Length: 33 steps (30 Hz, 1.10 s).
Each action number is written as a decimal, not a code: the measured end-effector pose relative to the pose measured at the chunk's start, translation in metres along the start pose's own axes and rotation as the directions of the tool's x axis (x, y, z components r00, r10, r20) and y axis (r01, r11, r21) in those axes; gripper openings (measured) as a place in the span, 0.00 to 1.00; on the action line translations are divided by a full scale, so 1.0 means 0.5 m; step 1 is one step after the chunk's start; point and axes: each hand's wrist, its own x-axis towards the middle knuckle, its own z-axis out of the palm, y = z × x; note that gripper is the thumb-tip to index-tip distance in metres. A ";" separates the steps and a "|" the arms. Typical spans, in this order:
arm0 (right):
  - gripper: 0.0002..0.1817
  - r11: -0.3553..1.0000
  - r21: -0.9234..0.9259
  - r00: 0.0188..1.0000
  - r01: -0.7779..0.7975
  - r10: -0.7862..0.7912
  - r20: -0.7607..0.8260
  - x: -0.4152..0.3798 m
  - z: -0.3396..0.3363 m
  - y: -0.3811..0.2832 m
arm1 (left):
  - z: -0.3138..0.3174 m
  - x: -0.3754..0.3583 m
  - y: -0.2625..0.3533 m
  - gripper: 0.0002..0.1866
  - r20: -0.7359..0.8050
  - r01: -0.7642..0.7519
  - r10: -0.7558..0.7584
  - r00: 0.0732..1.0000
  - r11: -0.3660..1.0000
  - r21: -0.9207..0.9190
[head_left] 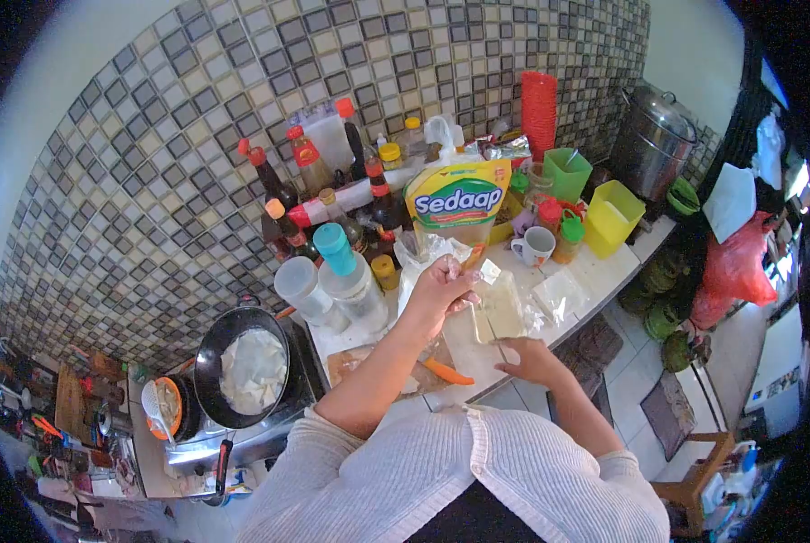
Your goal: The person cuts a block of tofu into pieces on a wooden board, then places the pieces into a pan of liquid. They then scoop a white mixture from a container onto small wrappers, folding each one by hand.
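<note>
My left hand (445, 291) is raised over the worktop with its fingers curled together. Whitish smears show on the fingers, and whatever they pinch is hidden. Below and beside it lies a pale, shallow rectangular tray or pack (498, 317). My right hand (530, 361) is at the tray's near edge, thumb and fingers apart, holding nothing visible. Under my left forearm is a wooden cutting board (349, 364), and an orange-handled knife (447, 372) lies at its right end. Crumpled clear plastic (560, 294) is right of the tray.
A black wok (203, 362) with pale pieces in it sits on the stove to the left, beside an orange-rimmed bowl (185, 416) with a white slotted spoon (156, 407). Sauce bottles (266, 175), a Sedaap pouch (459, 206), a mug (537, 244) and a steel pot (656, 136) line the wall.
</note>
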 end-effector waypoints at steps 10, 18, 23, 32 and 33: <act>0.12 0.880 -0.284 0.525 0.382 -0.459 -0.717 0.052 -0.159 -0.196 | 0.017 -0.043 0.014 0.15 0.000 0.076 -0.076 0.997 0.996 -0.050; 0.10 0.726 -0.590 0.342 0.354 -0.687 -0.641 0.068 -0.156 -0.198 | 0.015 -0.059 0.013 0.14 -0.043 0.046 -0.044 0.998 0.998 0.050; 0.13 0.764 -0.508 0.375 0.397 -0.641 -0.670 0.070 -0.155 -0.205 | 0.017 -0.058 0.007 0.11 0.002 -0.006 0.006 1.000 0.999 -0.032; 0.10 0.892 -0.139 0.545 0.430 -0.380 -0.747 0.068 -0.153 -0.214 | 0.017 -0.053 -0.008 0.10 0.106 -0.074 0.082 0.991 0.995 -0.069; 0.10 0.892 -0.139 0.545 0.430 -0.379 -0.748 0.068 -0.153 -0.216 | 0.016 -0.052 -0.013 0.11 0.122 -0.167 0.163 0.979 0.986 0.027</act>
